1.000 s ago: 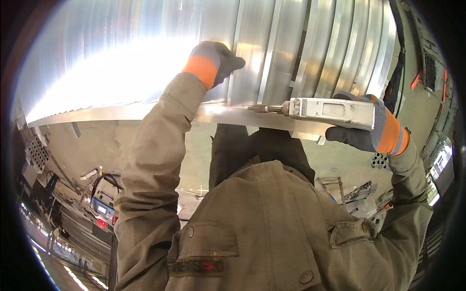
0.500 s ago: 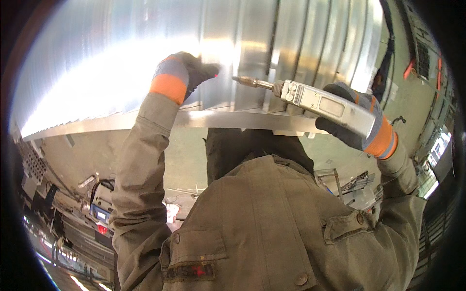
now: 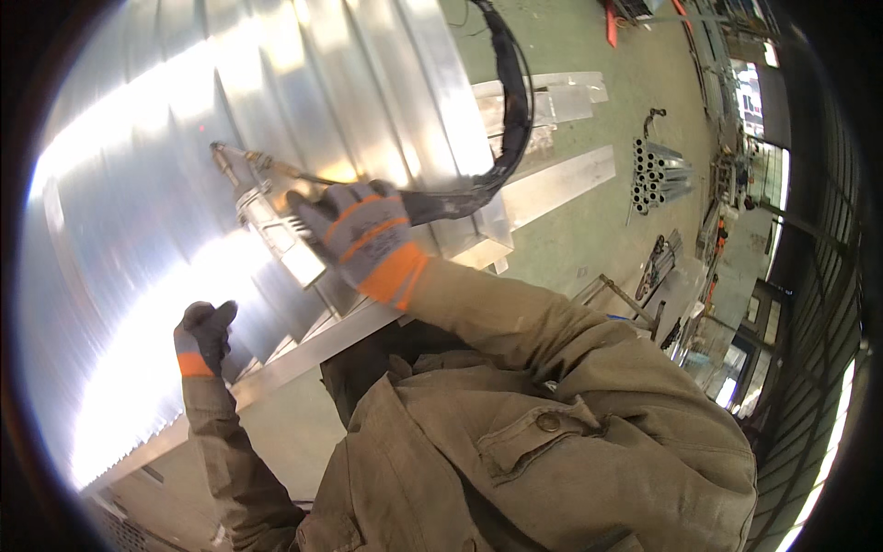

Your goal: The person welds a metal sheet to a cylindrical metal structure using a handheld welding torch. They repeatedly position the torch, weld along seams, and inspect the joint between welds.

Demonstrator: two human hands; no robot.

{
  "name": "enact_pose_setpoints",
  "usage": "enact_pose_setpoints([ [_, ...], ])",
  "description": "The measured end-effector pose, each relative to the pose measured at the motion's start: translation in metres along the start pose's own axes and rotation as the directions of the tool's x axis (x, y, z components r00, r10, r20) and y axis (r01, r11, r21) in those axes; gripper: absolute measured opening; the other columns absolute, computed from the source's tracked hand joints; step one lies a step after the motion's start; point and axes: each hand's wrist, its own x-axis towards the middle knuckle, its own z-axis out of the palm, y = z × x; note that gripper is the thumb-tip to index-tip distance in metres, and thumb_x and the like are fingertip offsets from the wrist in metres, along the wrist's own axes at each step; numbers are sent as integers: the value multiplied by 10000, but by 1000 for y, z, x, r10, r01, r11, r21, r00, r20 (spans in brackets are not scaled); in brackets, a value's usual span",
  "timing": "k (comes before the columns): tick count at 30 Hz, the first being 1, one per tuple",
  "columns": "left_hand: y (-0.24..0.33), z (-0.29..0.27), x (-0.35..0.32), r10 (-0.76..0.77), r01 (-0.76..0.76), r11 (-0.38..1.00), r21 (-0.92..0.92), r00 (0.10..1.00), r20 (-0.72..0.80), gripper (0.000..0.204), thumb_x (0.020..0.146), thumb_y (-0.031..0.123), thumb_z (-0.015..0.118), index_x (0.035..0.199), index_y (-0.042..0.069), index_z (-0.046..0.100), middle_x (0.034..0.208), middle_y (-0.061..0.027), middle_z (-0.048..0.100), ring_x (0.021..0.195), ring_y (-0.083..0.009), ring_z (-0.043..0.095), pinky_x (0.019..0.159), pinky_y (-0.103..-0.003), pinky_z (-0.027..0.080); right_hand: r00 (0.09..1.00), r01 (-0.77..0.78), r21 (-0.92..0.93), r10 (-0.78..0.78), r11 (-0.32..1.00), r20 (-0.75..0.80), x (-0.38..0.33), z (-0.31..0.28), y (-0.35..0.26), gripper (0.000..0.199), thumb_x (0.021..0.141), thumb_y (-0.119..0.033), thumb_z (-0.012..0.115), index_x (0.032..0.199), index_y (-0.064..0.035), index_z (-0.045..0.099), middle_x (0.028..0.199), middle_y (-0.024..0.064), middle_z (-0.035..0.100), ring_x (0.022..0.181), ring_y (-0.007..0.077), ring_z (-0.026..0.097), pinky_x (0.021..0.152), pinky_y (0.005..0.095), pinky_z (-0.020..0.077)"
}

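Observation:
My right hand [image 3: 361, 232], in a grey and orange glove, is wrapped round the silver body of a handheld laser welding gun [image 3: 283, 241]. Its copper-coloured nozzle points up and left over a shiny ribbed metal panel [image 3: 368, 101], where a small red dot shows. A thin tube runs beside the nozzle, and a thick black cable [image 3: 515, 110] trails off to the right. Lower left, my left hand [image 3: 204, 333] is by the panel's near edge, apart from the gun. Its dark-gloved fingers are curled in, and whatever may be inside them is hidden.
A metal rail [image 3: 322, 345] borders the panel's near side, close to my body. On the green floor to the right lie flat metal pieces [image 3: 561, 184] and a bundle of metal tubes [image 3: 658, 175]. A frame [image 3: 625, 296] stands beyond my right arm.
The view has turned to the right. My right hand has carried the welding gun across to the left, its nozzle now tipped upward. My left hand sits lower, nearer the panel's edge.

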Motion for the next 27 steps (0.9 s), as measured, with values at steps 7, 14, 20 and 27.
enact_pose_setpoints([
  [7,-21,-3,3,131,-130,924,361,991,20,416,890,391,850,737,108,587,614,-37,570,520,-176,523,486,-409,447,997,-73,10,73,997,3,-7,37,-4,517,971,-257,600,1480,-172,574,1223,112,670,1153,315,641,1007,517,500],
  [14,-20,5,9,95,-149,855,497,987,132,592,744,586,884,961,40,815,931,-167,801,909,-364,758,884,-457,585,952,132,176,-75,976,-296,-21,11,-8,519,904,-144,632,1418,-69,633,1339,199,632,1233,434,571,1049,535,471],
  [20,-13,-5,-2,42,-96,913,397,989,143,535,732,560,920,904,61,837,856,-146,800,867,-334,782,864,-466,602,807,581,117,-552,806,-209,-26,2,-83,421,942,-225,661,1342,-93,674,1390,131,646,1339,383,556,1126,540,425],
  [27,-25,2,-23,189,-181,946,270,982,-2,588,746,401,936,1174,30,777,1249,-178,767,1183,-381,724,1007,-480,569,496,856,-103,-751,506,437,109,25,-149,376,860,-312,776,1207,-176,730,1321,68,671,1334,302,580,1175,500,409],
])
